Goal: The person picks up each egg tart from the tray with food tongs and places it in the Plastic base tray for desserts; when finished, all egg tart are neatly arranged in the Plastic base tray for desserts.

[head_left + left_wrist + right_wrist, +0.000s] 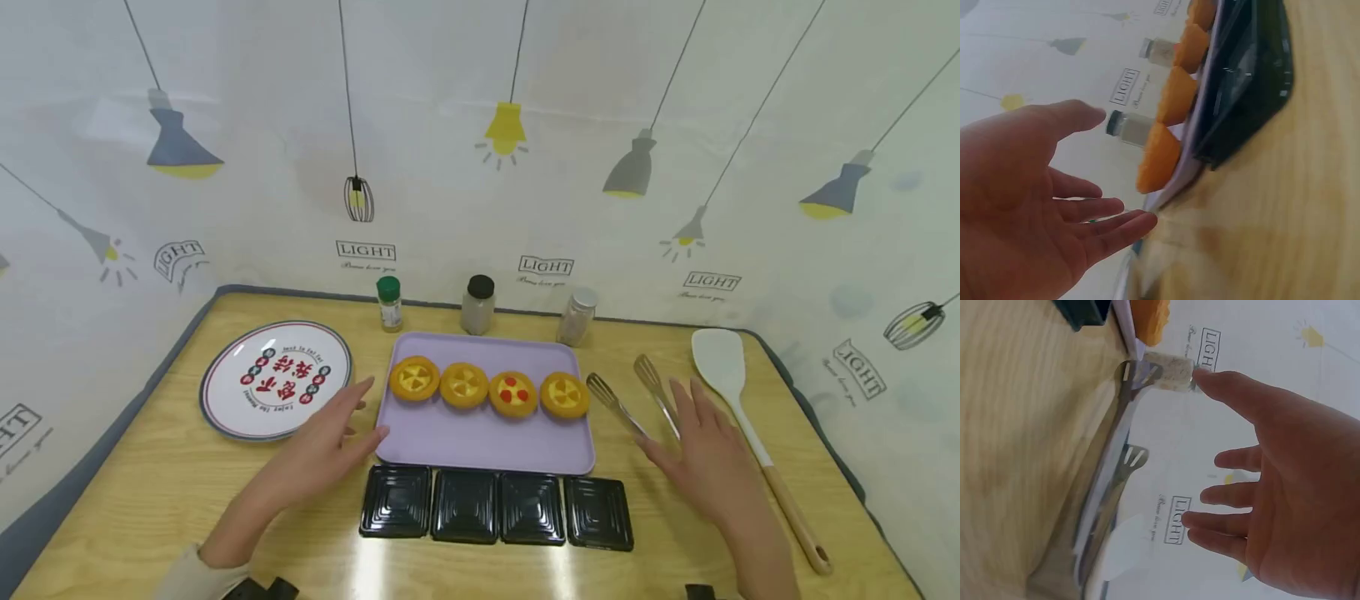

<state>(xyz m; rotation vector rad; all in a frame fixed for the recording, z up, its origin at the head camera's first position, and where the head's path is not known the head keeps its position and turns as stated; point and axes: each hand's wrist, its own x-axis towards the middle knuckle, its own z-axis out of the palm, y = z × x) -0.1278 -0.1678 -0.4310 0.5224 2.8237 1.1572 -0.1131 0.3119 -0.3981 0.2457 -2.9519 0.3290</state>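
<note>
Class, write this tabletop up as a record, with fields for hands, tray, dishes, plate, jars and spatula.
Left hand: beside the tray, gripping nothing
Right hand: near the metal tongs, gripping nothing
Tray: purple, bearing four tarts
Dishes: four, square, black, at tray's near side
Plate: left of tray
Jars: three behind tray
Spatula: white head, wooden handle

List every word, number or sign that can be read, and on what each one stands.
"LIGHT": wall cloth, repeated; script beneath too blurred.
"待", "我", "不", "食": plate, red characters.
"Enjoy": plate's lower arc; rest, upper arc and badges too small.
Green-capped jar's label: too small.
No number readable.
</note>
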